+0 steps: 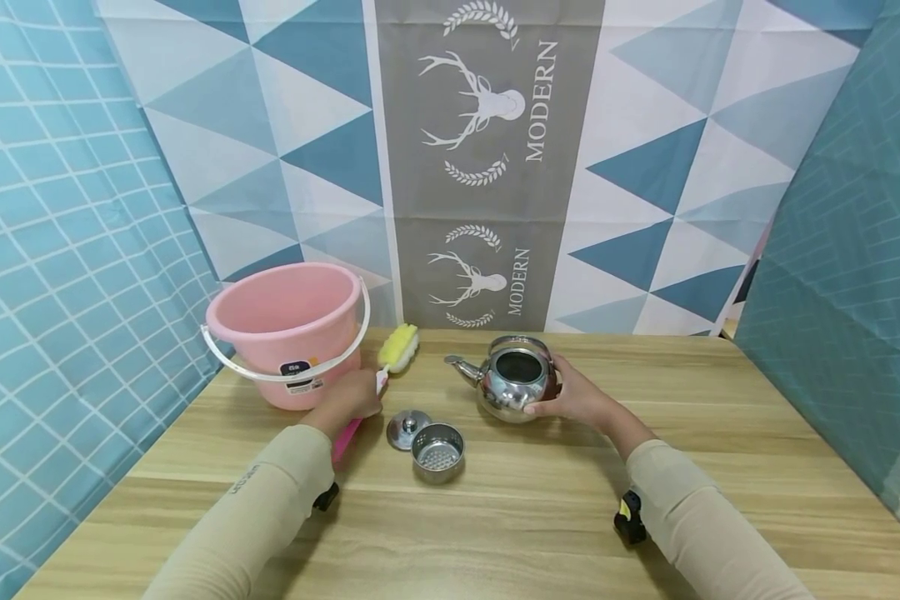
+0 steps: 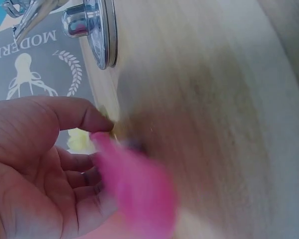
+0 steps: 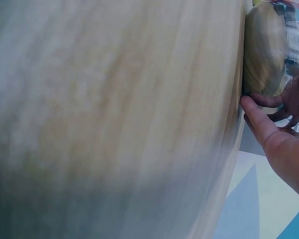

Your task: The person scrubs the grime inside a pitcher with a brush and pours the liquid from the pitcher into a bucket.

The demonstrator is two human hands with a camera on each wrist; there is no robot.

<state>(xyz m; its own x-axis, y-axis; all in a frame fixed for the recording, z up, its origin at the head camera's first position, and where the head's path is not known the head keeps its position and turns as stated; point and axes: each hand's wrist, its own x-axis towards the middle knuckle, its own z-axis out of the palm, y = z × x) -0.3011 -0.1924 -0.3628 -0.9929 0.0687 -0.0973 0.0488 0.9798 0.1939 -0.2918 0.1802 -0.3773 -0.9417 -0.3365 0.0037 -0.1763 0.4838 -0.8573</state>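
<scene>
My left hand [image 1: 356, 395] pinches a cleaning brush by its pink handle [image 2: 139, 191], thumb and fingers about it. The brush's yellow and white sponge head [image 1: 399, 348] points away toward the wall. A shiny steel kettle [image 1: 504, 400] stands lidless on the table, its spout to the left. My right hand [image 1: 576, 393] grips the kettle's right side, thumb in front; the fingers behind are partly hidden. Between the hands lie the kettle's lid [image 1: 402, 432] and a small perforated steel strainer [image 1: 438, 463], the strainer nearer to me.
A pink bucket [image 1: 270, 333] with a white handle stands at the back left, close beside my left hand. The wooden table [image 1: 525, 517] ends at a patterned cloth wall [image 1: 480, 208] behind. Blue tiled sheets [image 1: 82, 208] hang at the sides.
</scene>
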